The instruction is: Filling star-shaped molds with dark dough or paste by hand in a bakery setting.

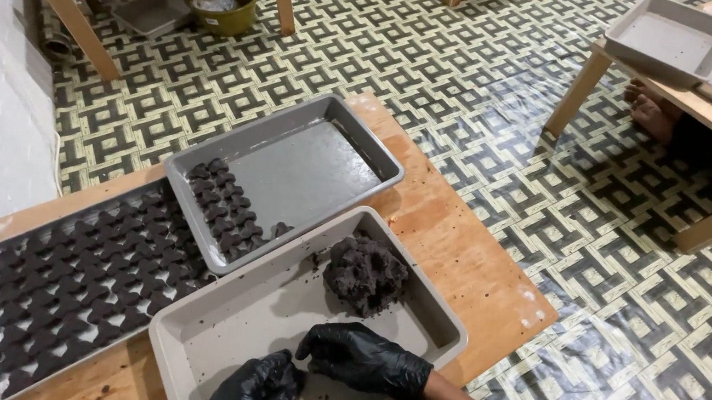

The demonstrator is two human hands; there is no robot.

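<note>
Both black-gloved hands work inside the near beige tray; left hand is curled tight around a small bit of dark dough, right hand is cupped beside it, fingers half closed; the dough lump sits in that tray's far corner, plenty left; the mesh rack looks full of shaped pieces, the grey tray only partly filled.

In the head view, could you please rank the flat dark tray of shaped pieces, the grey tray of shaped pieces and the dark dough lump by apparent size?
1. Flat dark tray, covered with shaped pieces, looks largest, though it is also nearer the camera.
2. Grey tray.
3. Dark dough lump, clearly smallest.
</note>
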